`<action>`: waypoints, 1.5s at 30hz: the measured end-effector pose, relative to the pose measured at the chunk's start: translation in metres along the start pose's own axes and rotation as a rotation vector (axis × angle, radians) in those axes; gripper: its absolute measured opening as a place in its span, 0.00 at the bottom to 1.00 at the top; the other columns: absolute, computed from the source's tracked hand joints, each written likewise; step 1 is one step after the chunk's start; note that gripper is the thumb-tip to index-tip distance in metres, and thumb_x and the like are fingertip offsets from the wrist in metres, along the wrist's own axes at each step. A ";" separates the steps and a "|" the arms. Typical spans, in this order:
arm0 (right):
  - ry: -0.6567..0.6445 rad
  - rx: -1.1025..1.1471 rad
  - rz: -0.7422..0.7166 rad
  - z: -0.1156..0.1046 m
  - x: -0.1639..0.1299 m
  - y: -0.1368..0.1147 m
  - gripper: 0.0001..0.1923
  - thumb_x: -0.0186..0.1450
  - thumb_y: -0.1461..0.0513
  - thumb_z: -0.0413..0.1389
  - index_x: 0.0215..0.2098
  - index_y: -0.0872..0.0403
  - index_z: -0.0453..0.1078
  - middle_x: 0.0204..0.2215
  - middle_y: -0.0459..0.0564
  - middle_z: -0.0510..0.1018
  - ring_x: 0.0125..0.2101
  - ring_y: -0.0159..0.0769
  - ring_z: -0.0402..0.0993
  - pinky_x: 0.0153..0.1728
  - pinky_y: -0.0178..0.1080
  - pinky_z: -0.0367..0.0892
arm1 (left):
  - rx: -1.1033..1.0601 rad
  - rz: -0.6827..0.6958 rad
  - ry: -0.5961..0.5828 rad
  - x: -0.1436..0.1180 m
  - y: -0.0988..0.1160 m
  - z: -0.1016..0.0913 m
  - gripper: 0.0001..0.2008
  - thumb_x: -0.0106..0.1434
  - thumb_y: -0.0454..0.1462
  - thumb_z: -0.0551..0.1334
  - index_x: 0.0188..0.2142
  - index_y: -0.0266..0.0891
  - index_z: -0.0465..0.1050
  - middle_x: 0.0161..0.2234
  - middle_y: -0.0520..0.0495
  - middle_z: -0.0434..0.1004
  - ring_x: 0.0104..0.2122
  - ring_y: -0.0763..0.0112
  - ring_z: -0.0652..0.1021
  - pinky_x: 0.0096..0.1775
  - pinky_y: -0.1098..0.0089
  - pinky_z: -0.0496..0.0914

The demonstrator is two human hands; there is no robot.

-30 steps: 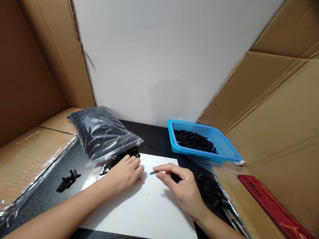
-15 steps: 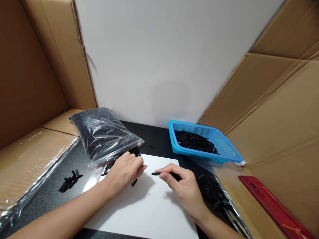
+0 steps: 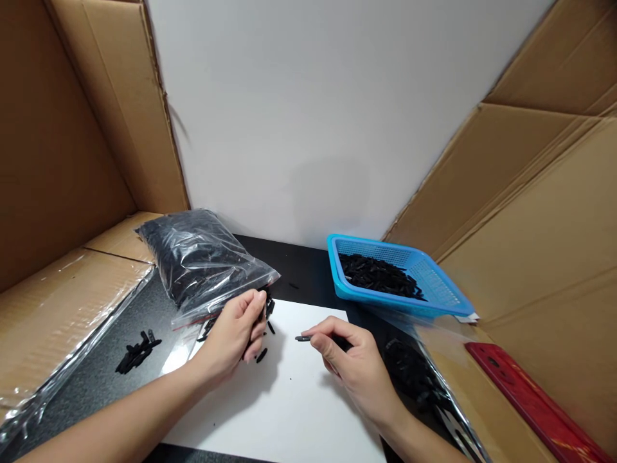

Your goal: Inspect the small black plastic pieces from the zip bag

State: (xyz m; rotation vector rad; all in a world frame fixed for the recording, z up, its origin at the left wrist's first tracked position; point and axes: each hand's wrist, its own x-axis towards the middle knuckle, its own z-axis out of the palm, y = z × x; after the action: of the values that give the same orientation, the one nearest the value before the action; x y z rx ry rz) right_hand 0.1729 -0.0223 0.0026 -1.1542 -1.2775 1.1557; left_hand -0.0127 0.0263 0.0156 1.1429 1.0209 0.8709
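Note:
My left hand (image 3: 234, 334) is lifted slightly above the white sheet (image 3: 284, 405), its fingers curled around several small black plastic pieces at the mouth of a clear bag of black parts (image 3: 200, 260). A few loose black pieces (image 3: 261, 354) lie on the sheet just below its fingers. My right hand (image 3: 354, 370) rests on the sheet and pinches a thin black tool (image 3: 303, 338) that points left toward the left hand.
A blue basket (image 3: 441, 289) holding black parts stands at the back right. A small pile of black pieces (image 3: 137, 350) lies on the dark table at left. A second clear bag (image 3: 419, 379) and a red strip (image 3: 535, 399) lie at right. Cardboard walls enclose both sides.
My left hand has lifted from flat on the sheet and curled around black pieces at the bag's mouth; a few pieces now lie loose on the sheet. The right hand has barely moved.

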 end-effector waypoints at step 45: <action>0.092 0.169 0.164 0.008 0.002 -0.004 0.17 0.53 0.50 0.67 0.29 0.56 0.76 0.15 0.40 0.63 0.15 0.25 0.54 0.13 0.29 0.48 | -0.488 -0.386 -0.128 -0.009 -0.008 0.006 0.06 0.61 0.33 0.65 0.37 0.33 0.70 0.24 0.51 0.70 0.16 0.85 0.57 0.15 0.82 0.44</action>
State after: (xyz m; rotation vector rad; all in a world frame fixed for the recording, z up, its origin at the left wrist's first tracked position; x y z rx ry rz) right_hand 0.1652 -0.0209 0.0063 -1.1881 -1.0098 1.2903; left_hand -0.0098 0.0151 0.0102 0.5569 0.8251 0.6742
